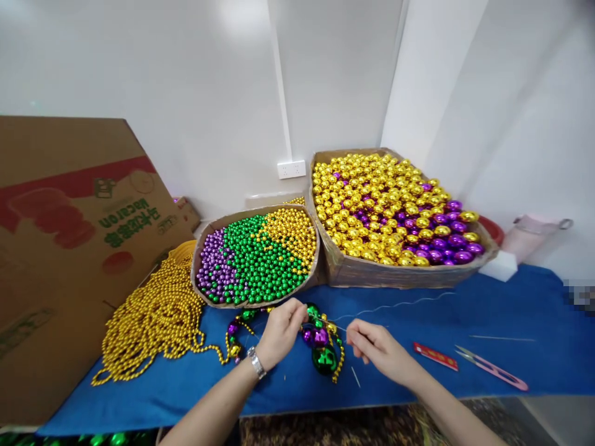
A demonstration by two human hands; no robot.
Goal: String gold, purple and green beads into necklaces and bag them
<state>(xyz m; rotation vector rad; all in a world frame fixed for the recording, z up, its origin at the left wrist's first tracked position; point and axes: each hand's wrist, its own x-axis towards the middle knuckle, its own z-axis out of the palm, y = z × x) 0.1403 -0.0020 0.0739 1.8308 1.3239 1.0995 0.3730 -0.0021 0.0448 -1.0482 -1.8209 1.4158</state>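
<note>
My left hand (280, 331), with a metal watch on the wrist, is closed around part of a bead necklace (320, 347) made of green, purple and gold balls lying on the blue cloth (534, 365). My right hand (379, 348) is pinched shut just right of the necklace, apparently on a thin thread or needle too fine to be sure of. A thin white thread (400, 305) trails from between the hands toward the right.
A tray of small purple, green and gold beads (258, 254) and a box of large gold and purple balls (390, 210) stand behind the hands. A heap of gold bead strings (153, 322) lies left, beside a big cardboard box (69, 248). Pink snips (493, 367), a red strip (436, 356).
</note>
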